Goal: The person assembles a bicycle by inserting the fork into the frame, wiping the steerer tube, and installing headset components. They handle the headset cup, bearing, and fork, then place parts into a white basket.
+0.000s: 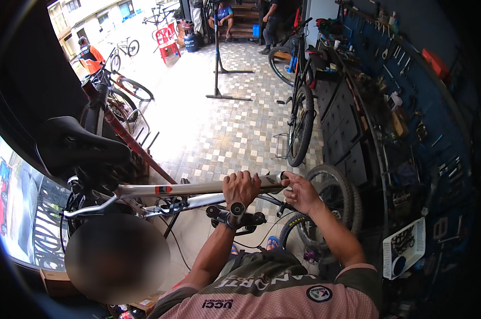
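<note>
The silver bicycle frame (pixel 198 189) runs crosswise before the person, its main tube beneath the left hand (pixel 241 187), whose fingers curl over it near the right end. The right hand (pixel 302 195) is beside that end, fingers loosely spread, index at the rim; whether it presses I cannot tell.

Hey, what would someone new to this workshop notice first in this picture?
Probably the silver bike frame across the centre, with the left hand on its tube and the right hand at its right end. Next, perhaps the black saddle at left and the red chair near the top, left of centre.
</note>
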A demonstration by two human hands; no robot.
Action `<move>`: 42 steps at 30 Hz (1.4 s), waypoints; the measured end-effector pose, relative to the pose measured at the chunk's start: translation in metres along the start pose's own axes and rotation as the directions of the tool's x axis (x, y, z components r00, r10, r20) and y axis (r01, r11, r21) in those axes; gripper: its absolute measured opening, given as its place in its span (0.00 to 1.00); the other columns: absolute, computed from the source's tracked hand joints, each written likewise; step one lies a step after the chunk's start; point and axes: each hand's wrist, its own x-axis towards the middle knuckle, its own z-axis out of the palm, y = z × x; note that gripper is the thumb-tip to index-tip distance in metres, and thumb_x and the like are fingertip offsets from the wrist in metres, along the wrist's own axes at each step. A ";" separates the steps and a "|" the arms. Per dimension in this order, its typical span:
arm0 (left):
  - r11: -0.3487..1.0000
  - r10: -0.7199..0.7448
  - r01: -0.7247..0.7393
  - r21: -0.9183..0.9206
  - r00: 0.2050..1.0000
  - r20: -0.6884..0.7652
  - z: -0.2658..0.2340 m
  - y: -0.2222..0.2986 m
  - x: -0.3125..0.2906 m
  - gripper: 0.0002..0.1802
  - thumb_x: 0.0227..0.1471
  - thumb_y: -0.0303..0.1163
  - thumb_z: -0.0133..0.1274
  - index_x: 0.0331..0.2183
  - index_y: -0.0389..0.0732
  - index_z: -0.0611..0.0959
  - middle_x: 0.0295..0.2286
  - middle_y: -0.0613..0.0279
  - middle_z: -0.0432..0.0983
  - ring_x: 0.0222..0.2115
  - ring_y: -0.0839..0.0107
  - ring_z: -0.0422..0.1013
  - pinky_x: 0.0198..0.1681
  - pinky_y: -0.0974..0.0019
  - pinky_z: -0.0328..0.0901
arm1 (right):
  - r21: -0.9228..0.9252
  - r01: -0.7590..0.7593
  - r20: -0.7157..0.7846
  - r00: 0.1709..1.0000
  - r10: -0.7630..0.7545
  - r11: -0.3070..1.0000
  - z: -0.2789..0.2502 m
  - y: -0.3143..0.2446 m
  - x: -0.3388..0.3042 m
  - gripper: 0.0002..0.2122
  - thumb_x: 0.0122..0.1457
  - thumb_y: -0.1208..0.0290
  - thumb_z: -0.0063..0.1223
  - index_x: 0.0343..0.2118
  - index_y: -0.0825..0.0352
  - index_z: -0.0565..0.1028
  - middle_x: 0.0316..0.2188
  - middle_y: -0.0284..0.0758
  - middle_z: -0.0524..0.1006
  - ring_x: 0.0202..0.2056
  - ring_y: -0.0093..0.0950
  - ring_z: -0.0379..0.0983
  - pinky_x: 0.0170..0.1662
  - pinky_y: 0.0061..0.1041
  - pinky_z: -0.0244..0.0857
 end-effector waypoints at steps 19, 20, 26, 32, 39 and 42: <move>0.999 0.053 -0.053 -0.003 0.998 0.039 0.000 0.000 -0.001 0.20 0.59 0.47 0.58 0.22 0.43 0.81 0.20 0.57 0.78 0.25 0.56 0.76 0.36 0.51 0.66 | -0.922 0.008 -0.210 0.831 -0.516 0.388 -0.068 0.032 -0.169 0.20 0.64 0.71 0.63 0.59 0.61 0.80 0.27 0.25 0.74 0.29 0.16 0.67 0.34 0.21 0.64; 0.999 0.049 -0.049 -0.010 0.999 0.007 0.001 0.001 0.000 0.19 0.57 0.44 0.60 0.21 0.43 0.80 0.20 0.57 0.77 0.25 0.55 0.75 0.35 0.50 0.64 | -0.818 0.083 -0.283 0.803 -0.525 0.569 -0.095 0.032 -0.188 0.18 0.66 0.72 0.61 0.59 0.61 0.80 0.28 0.22 0.74 0.29 0.13 0.67 0.34 0.19 0.64; 0.997 0.061 -0.061 0.055 0.998 0.000 -0.002 0.005 0.001 0.18 0.56 0.43 0.61 0.21 0.43 0.81 0.20 0.58 0.78 0.25 0.56 0.76 0.35 0.52 0.65 | -0.852 -0.405 -0.435 0.190 -0.880 0.333 -0.195 -0.014 -0.351 0.20 0.72 0.64 0.57 0.64 0.62 0.75 0.37 0.35 0.78 0.38 0.28 0.74 0.44 0.32 0.69; 0.990 0.068 -0.069 0.124 0.998 0.011 -0.003 0.005 0.002 0.15 0.55 0.41 0.61 0.21 0.44 0.82 0.22 0.59 0.80 0.25 0.57 0.77 0.35 0.52 0.67 | -0.283 -0.929 -0.479 -0.079 -0.874 0.239 -0.282 0.002 -0.465 0.27 0.67 0.52 0.59 0.63 0.64 0.74 0.62 0.48 0.70 0.63 0.48 0.66 0.63 0.50 0.68; 0.985 0.071 -0.070 0.158 0.997 -0.004 -0.001 0.011 0.001 0.14 0.55 0.39 0.60 0.22 0.44 0.81 0.22 0.59 0.80 0.26 0.54 0.77 0.36 0.51 0.67 | -0.185 -0.955 -0.523 -0.104 -0.846 0.232 -0.336 0.035 -0.484 0.34 0.60 0.44 0.65 0.62 0.64 0.76 0.66 0.52 0.65 0.69 0.51 0.60 0.67 0.53 0.61; 0.984 0.062 -0.060 0.170 0.998 -0.008 -0.001 0.013 0.000 0.13 0.55 0.39 0.60 0.22 0.44 0.81 0.22 0.58 0.80 0.26 0.54 0.77 0.36 0.50 0.67 | -0.223 -0.937 -0.495 -0.128 -0.860 0.268 -0.357 0.036 -0.487 0.33 0.62 0.42 0.62 0.61 0.63 0.77 0.66 0.51 0.67 0.68 0.52 0.62 0.66 0.53 0.62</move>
